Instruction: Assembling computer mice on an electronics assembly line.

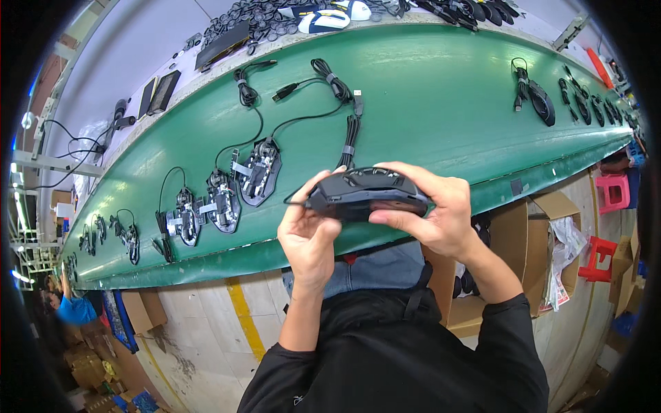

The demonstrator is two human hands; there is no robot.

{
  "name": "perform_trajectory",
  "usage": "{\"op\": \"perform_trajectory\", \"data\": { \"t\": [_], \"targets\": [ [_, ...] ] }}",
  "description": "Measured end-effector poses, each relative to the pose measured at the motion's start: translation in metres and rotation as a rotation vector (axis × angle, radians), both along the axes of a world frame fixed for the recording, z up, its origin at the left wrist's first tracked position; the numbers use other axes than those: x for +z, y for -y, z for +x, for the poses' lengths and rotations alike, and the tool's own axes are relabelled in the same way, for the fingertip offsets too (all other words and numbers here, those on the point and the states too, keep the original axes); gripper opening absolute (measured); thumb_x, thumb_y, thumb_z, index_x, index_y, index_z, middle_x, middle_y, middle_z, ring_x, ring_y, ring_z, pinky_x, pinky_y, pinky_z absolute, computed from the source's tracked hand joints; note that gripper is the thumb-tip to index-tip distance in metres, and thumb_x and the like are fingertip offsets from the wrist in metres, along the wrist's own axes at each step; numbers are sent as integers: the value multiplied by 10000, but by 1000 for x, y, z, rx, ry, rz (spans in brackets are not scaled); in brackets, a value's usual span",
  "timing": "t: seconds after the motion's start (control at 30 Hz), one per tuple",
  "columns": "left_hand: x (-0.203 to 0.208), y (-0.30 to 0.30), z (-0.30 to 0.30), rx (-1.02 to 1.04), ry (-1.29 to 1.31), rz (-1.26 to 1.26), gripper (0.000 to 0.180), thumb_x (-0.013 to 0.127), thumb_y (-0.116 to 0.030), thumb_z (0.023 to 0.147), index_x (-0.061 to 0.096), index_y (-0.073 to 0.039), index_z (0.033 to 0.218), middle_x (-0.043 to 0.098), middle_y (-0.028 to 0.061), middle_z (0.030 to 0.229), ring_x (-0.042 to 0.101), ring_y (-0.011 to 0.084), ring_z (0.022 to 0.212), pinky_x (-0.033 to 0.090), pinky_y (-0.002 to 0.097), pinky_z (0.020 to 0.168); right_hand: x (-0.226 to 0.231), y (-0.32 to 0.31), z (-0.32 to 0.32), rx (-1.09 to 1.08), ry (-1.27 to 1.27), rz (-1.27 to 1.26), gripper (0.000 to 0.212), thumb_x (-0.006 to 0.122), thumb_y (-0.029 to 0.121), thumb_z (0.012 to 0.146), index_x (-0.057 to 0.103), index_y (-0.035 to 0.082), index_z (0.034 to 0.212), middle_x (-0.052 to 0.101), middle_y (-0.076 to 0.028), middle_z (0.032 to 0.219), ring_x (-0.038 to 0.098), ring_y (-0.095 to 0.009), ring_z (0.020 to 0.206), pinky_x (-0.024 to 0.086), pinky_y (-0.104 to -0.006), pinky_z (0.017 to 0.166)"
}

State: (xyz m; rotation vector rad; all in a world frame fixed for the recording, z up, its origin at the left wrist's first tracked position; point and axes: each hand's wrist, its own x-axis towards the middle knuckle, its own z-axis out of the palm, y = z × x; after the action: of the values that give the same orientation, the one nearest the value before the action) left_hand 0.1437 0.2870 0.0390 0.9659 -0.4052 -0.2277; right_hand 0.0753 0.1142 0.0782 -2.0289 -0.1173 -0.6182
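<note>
Between my two hands, above the near edge of the green belt (413,89), is a black computer mouse (365,194), turned so that its side shows. My left hand (308,237) grips its left end, thumb below and fingers behind. Around the right end, my right hand (434,210) is closed, with its thumb along the lower side. From the mouse a cable runs to a tied cable bundle (350,138) with a plug at its far end. Left of my hands lie opened mice with bare insides, among them one (259,172) and another (222,199).
Finished-looking black mice (540,103) lie on the belt at the right. Small dark parts (248,20) are heaped on the ledge beyond. Cardboard boxes (509,255), a pink stool (611,193) and a red stool (597,259) stand at the right. A person in blue (76,310) is far left.
</note>
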Motion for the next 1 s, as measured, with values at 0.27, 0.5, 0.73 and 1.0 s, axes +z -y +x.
{"op": "perform_trajectory", "data": {
  "t": [0.27,0.5,0.73,1.0],
  "targets": [
    [-10,4,-3,45,-224,-168,434,776,-55,821,591,98,1182,694,166,1044,667,197,922,524,310,868,-7,-31,-13,-252,51,103,492,793,2,736,642,-30,1203,723,-187,1027,719,-192,909,551,-282,781],
    [-8,-2,6,138,-159,-80,398,774,-19,806,606,87,1151,694,133,1011,649,163,892,501,272,844,-17,-38,-4,-128,-17,560,474,742,-63,757,638,-25,1218,723,-163,1062,705,-173,918,552,-292,797],
    [-14,-5,2,141,-122,-20,396,763,-103,842,592,64,1158,685,128,1051,665,210,941,514,331,892,-17,-34,-10,-178,-74,348,439,727,-11,814,627,-18,1241,719,-190,1018,713,-192,865,563,-292,741],
    [-14,-11,3,163,7,-58,398,786,-19,773,608,54,1121,666,261,1123,653,325,1066,489,410,988,-18,-35,-15,-170,-114,299,495,701,-83,790,618,16,1267,699,-192,1100,717,-232,934,579,-312,778]
  ]
}}
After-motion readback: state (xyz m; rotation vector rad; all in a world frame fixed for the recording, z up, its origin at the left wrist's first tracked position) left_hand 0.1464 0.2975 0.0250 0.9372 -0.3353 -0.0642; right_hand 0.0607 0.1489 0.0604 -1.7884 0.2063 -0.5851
